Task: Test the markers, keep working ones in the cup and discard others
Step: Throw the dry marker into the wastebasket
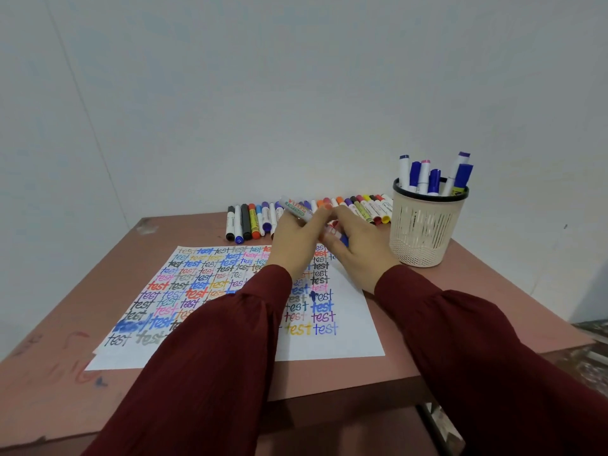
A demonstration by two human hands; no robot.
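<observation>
Markers [250,222] line the surface's [65,324] far edge; others stand in the mesh cup [424,232], far right.
Left hand [292,241] grips a grey marker [296,210]; right hand [358,248], touching it, pinches a blue-tipped marker [343,240] above the test sheet [329,343].

**Single head-worn view.** The wide-angle camera sits above the near edge of the table [65,324] and faces forward and down, towards the wall [296,77] that fills the upper half of the frame. It is close to the work. Both sleeves, left [214,357] and right [477,357], enter from the bottom edge and appear large. The left hand [292,238] and right hand [358,245] meet on one marker [297,210] near the frame's centre, over the far end of the paper [345,324]. The marker row [250,218] and the cup [424,225] lie farther off, by the wall. The table's far corners splay outward under lens distortion.
</observation>
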